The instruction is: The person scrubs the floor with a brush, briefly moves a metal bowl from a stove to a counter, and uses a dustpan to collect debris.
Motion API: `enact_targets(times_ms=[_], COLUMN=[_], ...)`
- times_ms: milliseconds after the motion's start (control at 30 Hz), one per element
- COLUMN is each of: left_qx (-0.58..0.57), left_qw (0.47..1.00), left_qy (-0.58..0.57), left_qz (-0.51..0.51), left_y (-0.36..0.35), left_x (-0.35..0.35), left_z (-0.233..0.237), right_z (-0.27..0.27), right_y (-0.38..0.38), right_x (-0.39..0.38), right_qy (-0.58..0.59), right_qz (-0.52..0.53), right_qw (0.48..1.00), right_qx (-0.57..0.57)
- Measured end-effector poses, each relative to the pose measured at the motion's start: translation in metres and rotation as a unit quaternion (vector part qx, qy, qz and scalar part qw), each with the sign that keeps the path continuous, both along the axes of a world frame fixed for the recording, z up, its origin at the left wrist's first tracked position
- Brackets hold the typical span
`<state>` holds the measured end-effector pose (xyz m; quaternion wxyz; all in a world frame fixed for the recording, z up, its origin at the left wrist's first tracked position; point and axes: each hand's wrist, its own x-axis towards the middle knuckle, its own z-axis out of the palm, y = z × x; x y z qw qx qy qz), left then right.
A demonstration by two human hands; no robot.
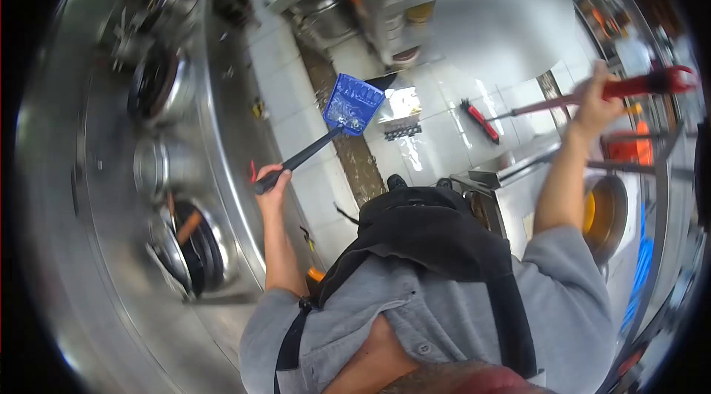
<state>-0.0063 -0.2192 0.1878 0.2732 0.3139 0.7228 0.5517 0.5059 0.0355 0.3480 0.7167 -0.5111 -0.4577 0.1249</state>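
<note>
My left hand [274, 185] is closed round the black handle of a long-handled blue dustpan [354, 104]. The pan hangs over the tiled floor and the drain channel, and its inside looks wet with whitish bits or suds. My right hand [595, 101], held out to the right, grips the red pole of a floor brush [481, 121]. The brush's red head with dark bristles is down at the wet white tiles, to the right of the dustpan. A small dark grate [402, 132] lies on the floor between the two.
Along the left runs a steel counter [222, 149] with several pots, including a shiny pot [159, 164]. An open drain channel [359, 172] with murky water crosses the floor. A large pale round surface [503, 16] stands ahead; a steel pot [609, 216] sits at the right.
</note>
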Motion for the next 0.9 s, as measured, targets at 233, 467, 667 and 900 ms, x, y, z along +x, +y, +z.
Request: enact_targets(times_ms=[233,467,667,900], left_qx=[0.013,0.009,-0.002,0.020], left_qw=[0.982,0.940,0.912,0.901], left_qy=[-0.103,-0.176,-0.135,-0.042], left_qz=[-0.159,-0.291,-0.387,-0.432], left_y=[0.144,0.281,0.372,0.463], left_x=[0.067,0.196,0.311,0.415], left_z=[0.045,0.018,-0.006,-0.047], right_z=[-0.073,-0.074,-0.051,-0.020], right_y=[-0.029,-0.017,0.043,0.111], right_x=[0.045,0.080,0.120,0.160], right_qy=[0.036,0.079,0.133,0.138], right_qz=[-0.073,-0.102,-0.140,-0.182], right_qw=[0.997,0.991,0.981,0.974], right_qx=[-0.013,0.028,0.020,-0.005])
